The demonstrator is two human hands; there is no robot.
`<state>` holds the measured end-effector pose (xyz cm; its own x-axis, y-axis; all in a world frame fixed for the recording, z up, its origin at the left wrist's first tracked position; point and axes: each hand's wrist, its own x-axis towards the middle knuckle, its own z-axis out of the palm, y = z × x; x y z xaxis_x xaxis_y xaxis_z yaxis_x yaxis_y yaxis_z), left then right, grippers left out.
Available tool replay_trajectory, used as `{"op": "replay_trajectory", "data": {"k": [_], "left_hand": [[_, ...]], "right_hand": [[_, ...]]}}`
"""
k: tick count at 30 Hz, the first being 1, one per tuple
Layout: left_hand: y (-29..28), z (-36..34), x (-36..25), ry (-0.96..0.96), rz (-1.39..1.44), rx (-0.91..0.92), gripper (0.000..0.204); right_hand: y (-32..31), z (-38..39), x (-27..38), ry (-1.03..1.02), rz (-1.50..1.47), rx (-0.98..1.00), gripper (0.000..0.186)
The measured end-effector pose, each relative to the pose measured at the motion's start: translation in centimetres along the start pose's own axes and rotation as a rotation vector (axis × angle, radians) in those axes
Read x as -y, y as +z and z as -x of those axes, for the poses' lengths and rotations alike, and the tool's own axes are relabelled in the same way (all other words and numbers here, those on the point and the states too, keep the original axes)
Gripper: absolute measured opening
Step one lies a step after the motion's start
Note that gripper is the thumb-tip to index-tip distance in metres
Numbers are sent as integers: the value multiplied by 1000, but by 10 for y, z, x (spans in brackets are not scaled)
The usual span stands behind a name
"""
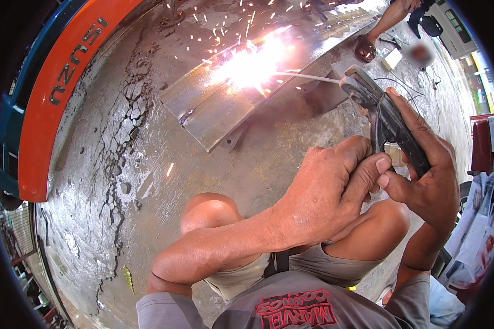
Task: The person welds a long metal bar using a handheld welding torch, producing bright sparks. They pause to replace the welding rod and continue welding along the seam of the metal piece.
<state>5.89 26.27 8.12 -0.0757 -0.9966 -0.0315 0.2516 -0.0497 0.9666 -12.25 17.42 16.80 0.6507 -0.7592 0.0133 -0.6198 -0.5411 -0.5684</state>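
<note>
The person squats on the cracked grey concrete floor (88, 219), both bare hands busy with a black, long-handled electrode holder (403, 131) in front of their right knee. The right hand (438, 172) is closed around the thick upper handle, its index finger stretched along the top and its thumb pressing from below; the left hand (324, 189) is curled around the thinner lower lever, its thumb close against the right one, though its other fingertips are hidden from me. The holder's nose grips a thin, straight grey rod (313, 78) that points left, its far tip lost in a fierce white-pink glare (252, 64) on a long, flat-topped grey steel beam (203, 112). Sparks scatter well past the beam's edges. On the left curves a glossy orange vehicle panel (35, 142) with dark lettering, and a small yellow-green leaf (128, 278) lies on the floor nearer the person. Over at the upper right, another person's foot in a dark brown sandal (365, 49) stands near the beam.
</note>
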Motion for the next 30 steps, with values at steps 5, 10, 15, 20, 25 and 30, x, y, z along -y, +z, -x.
{"op": "replay_trajectory", "data": {"k": [5, 10, 15, 20, 25, 30], "left_hand": [[1, -1, 2, 8, 14, -3, 35], [-1, 0, 5, 6, 17, -14, 35], [1, -1, 3, 16, 21, -14, 35], [0, -1, 2, 2, 0, -12, 35], [1, -1, 2, 26, 27, 8, 33], [1, 1, 8, 183, 14, 33, 34]], "right_hand": [[4, 0, -5, -17, -35, -32, 103], [7, -1, -7, -26, -41, -16, 103], [8, -2, -14, -95, -18, -48, 104], [4, -2, -5, -13, -1, -9, 105], [4, 2, -9, -30, -1, -58, 106], [9, 7, -3, -38, 116, -172, 104]]}}
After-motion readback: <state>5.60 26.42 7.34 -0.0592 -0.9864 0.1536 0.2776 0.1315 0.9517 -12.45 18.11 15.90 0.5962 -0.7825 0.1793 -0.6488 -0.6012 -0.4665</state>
